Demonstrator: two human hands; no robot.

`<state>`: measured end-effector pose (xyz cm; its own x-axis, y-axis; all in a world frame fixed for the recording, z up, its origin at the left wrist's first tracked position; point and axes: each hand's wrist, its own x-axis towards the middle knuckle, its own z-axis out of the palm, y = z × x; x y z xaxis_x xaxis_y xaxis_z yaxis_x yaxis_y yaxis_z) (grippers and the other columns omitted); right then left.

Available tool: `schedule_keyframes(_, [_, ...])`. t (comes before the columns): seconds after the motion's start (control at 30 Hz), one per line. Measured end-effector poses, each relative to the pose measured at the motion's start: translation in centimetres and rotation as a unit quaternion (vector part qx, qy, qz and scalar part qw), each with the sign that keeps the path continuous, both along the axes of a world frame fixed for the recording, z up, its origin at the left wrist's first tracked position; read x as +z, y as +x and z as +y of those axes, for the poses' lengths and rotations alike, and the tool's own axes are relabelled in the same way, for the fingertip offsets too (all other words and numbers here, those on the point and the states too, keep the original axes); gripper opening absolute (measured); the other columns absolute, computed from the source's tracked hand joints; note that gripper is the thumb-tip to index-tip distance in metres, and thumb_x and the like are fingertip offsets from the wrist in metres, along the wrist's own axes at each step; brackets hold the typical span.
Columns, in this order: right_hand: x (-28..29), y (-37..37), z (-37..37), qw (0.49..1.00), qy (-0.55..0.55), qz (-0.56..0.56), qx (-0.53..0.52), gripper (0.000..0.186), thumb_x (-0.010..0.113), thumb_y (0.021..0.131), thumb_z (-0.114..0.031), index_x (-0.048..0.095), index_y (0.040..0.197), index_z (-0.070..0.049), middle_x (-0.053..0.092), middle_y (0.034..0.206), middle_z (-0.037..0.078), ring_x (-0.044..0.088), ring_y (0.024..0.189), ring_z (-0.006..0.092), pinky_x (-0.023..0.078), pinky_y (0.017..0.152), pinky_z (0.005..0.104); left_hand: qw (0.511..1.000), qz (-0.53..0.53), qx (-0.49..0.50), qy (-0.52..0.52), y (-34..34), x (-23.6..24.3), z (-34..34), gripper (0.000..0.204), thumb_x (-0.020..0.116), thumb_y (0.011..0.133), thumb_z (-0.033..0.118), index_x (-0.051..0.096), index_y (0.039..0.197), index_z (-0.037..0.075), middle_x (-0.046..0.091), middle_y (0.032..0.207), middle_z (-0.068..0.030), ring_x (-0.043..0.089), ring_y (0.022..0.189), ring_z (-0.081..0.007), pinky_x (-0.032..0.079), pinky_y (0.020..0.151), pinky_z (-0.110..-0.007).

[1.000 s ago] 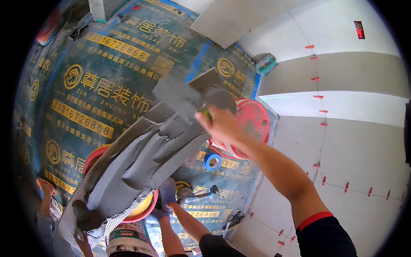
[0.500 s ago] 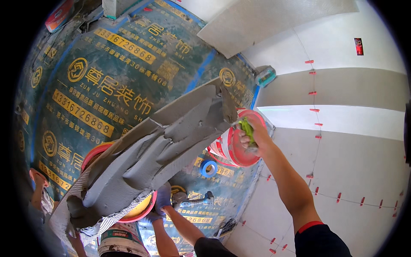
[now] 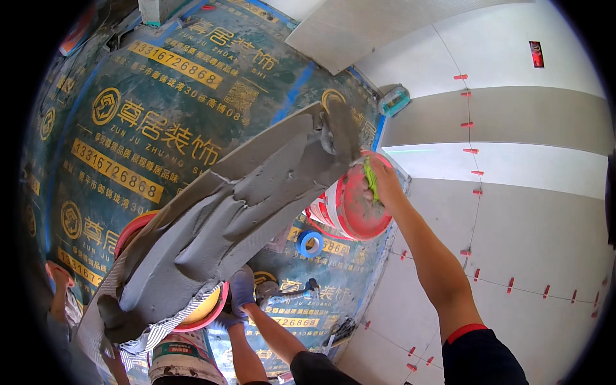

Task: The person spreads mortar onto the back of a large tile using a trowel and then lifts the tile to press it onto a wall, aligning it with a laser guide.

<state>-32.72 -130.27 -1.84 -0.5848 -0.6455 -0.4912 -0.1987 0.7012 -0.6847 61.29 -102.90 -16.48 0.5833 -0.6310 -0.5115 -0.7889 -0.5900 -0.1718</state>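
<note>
My right hand (image 3: pixel 380 186) is closed on the green handle of a trowel (image 3: pixel 343 138), whose blurred blade is at the upper right end of a long slanting board (image 3: pixel 215 168). Thick grey mortar (image 3: pixel 212 231) covers the board, which lies over buckets, with combed ridges at its lower left. A red-lidded white bucket (image 3: pixel 350 215) stands below my right hand. A limb (image 3: pixel 115 362) shows partly under the board's lower left end; I cannot tell whose it is, and my left hand cannot be made out.
Blue tape roll (image 3: pixel 310 244) and a grey tool (image 3: pixel 289 292) lie on the printed green floor covering (image 3: pixel 115 160). Two legs in blue shoes (image 3: pixel 269 333) show below; another person's foot (image 3: pixel 61 276) is at left. Tiled wall (image 3: pixel 500 231) with red clips rises at right. A large grey panel (image 3: pixel 359 25) is above.
My right hand and the trowel have moved right from over the mortar to the board's upper right end, and the trowel has turned so its blade stands more lengthwise up the frame.
</note>
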Motion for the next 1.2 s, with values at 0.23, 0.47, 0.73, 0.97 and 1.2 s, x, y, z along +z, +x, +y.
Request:
schedule_keyframes(0.23, [4.8,9.3,2.1,0.963,0.163,-0.21,-0.038,0.041,0.041,0.095,-0.049,0.053,0.095,-0.01,0.05,0.066,0.003,0.043,0.044,0.0119,0.037,0.04,0.0307,0.994,0.099,0.024,-0.037,-5.1,-3.3,-1.8,0.08,0.064,0.085,0.039,0.029,0.139,-0.007,0.037,0.138,-0.0288,0.036,0.129,-0.0398,0.031,0.108,-0.042])
schedule_keyframes(0.47, [6.2,22.5,7.5,0.918,0.186,-0.247,0.249,0.051,0.039,0.096,-0.051,0.047,0.109,-0.002,0.056,0.063,0.012,0.055,0.048,0.0264,0.043,0.044,0.0379,0.999,0.014,0.048,0.018,-4.8,1.7,-1.9,0.087,0.064,0.082,0.039,0.023,0.141,-0.01,0.032,0.14,-0.0326,0.033,0.131,-0.043,0.029,0.109,-0.044])
schedule_keyframes(0.73, [3.0,18.9,-2.7,0.881,0.183,0.112,0.423,0.056,0.035,0.096,-0.052,0.052,0.106,0.0,0.062,0.082,0.027,0.06,0.081,0.0466,0.047,0.07,0.051,0.998,0.03,0.052,0.016,-5.7,2.0,-2.4,0.089,0.061,0.084,0.043,0.016,0.145,-0.003,0.024,0.147,-0.0292,0.025,0.137,-0.0404,0.025,0.111,-0.043])
schedule_keyframes(0.97, [3.0,13.8,-6.8,0.847,0.113,0.391,0.342,0.044,0.043,0.095,-0.041,0.05,0.101,0.002,0.063,0.089,0.029,0.06,0.085,0.0474,0.048,0.072,0.0519,0.996,0.0,0.082,0.016,-6.5,0.8,-1.8,0.09,0.063,0.083,0.042,0.015,0.146,-0.002,0.022,0.148,-0.0291,0.024,0.137,-0.0403,0.026,0.111,-0.046])
schedule_keyframes(1.2, [8.2,16.5,-1.5,0.679,0.061,0.472,0.559,0.031,0.061,0.086,-0.027,0.053,0.101,-0.001,0.06,0.085,0.016,0.061,0.077,0.0336,0.048,0.066,0.042,0.997,-0.02,0.072,-0.03,-5.2,-0.4,-0.2,0.091,0.066,0.081,0.038,0.015,0.146,-0.001,0.023,0.148,-0.0264,0.022,0.138,-0.0395,0.026,0.111,-0.045])
